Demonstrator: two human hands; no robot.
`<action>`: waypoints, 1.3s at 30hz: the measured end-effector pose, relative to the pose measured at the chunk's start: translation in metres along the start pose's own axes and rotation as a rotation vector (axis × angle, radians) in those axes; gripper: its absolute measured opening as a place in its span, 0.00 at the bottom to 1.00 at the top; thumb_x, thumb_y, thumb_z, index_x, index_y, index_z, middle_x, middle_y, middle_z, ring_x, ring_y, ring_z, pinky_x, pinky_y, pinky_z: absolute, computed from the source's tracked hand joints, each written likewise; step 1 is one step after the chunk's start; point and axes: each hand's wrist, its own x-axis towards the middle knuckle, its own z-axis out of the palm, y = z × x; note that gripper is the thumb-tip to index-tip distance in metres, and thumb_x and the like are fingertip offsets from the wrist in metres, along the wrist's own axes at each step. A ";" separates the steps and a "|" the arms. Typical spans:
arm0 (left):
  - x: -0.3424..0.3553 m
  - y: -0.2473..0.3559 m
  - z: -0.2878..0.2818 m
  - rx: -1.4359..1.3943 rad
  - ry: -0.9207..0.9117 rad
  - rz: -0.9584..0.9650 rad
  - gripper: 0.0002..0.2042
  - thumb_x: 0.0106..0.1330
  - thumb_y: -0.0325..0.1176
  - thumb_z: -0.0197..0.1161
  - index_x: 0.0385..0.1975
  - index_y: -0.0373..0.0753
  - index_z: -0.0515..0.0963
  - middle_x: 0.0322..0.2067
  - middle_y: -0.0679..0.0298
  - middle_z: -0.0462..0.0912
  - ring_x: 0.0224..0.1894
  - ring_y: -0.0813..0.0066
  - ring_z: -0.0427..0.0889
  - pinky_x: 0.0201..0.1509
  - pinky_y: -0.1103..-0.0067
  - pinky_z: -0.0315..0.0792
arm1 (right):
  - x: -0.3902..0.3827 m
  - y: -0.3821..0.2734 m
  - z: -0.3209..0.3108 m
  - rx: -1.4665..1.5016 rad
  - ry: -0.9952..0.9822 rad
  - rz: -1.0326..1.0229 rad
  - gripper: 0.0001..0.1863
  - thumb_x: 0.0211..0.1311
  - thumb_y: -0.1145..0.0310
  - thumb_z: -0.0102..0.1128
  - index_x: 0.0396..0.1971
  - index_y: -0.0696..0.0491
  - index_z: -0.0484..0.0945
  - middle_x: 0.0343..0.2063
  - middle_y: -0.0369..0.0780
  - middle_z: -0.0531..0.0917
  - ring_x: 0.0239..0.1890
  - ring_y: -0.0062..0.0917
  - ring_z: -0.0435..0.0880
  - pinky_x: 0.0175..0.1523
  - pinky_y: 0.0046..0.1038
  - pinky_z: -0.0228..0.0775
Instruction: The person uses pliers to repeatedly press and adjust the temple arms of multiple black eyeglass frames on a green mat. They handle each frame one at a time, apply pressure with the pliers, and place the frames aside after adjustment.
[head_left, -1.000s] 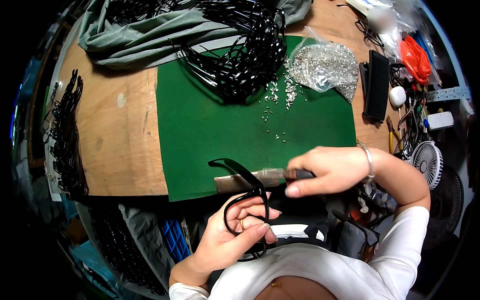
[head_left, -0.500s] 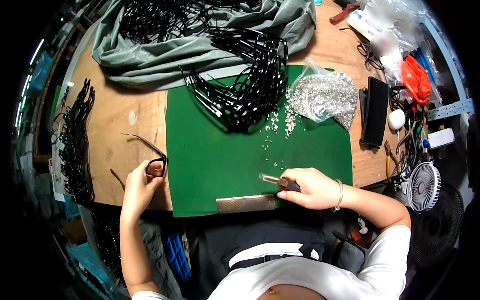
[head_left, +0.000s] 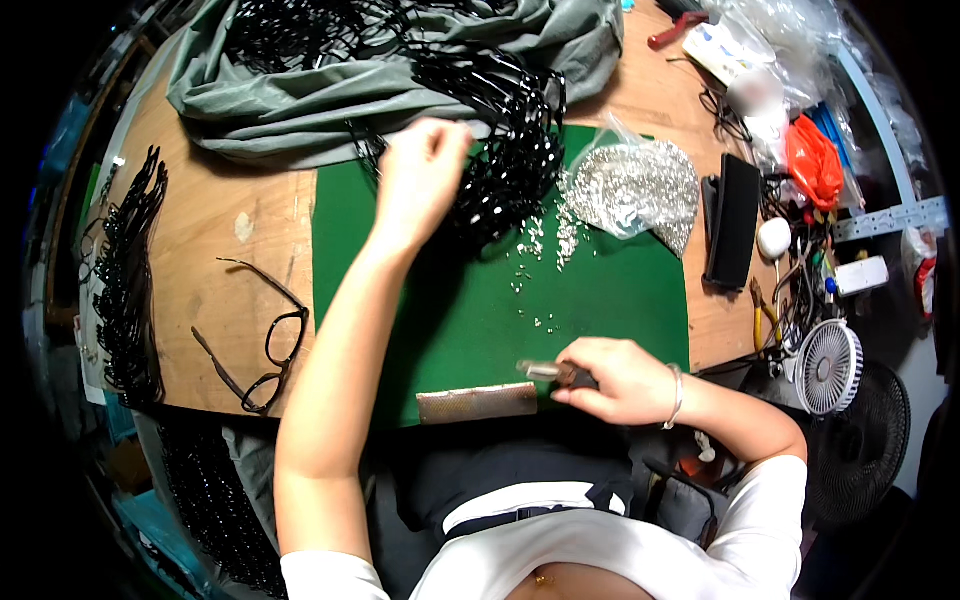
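My left hand (head_left: 425, 182) is curled over the left side of a heap of black glasses frames (head_left: 505, 160). Its fingertips are hidden, so I cannot see whether they grip a frame. My right hand (head_left: 620, 382) is closed round a short tool with a dark grip and a shiny metal tip (head_left: 540, 370), held above the near part of the green mat (head_left: 450, 330). On the wood left of the mat lies one pair of black glasses (head_left: 285, 340), its temples spread. Small silvery parts (head_left: 567, 240) are scattered beside a clear bag (head_left: 635, 190) full of them.
A mesh-patterned metal strip (head_left: 477, 403) lies at the mat's near edge. Grey cloth (head_left: 260, 130) with more black frames covers the back. A row of black frames (head_left: 130, 290) is at left. A black case (head_left: 733, 222), yellow-handled pliers (head_left: 765, 318) and white fan (head_left: 830, 367) stand at right.
My left hand has let go of the glasses on the left and moved up and right to the heap. My right hand still holds the tool in about the same place.
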 end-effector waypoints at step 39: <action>-0.202 0.072 0.000 -0.430 -0.056 0.003 0.41 0.50 0.14 0.55 0.58 0.39 0.34 0.52 0.49 0.62 0.47 0.72 0.70 0.50 0.78 0.68 | 0.007 -0.052 0.007 1.106 0.069 0.337 0.10 0.54 0.65 0.58 0.29 0.55 0.69 0.21 0.30 0.70 0.23 0.09 0.64 0.27 0.13 0.55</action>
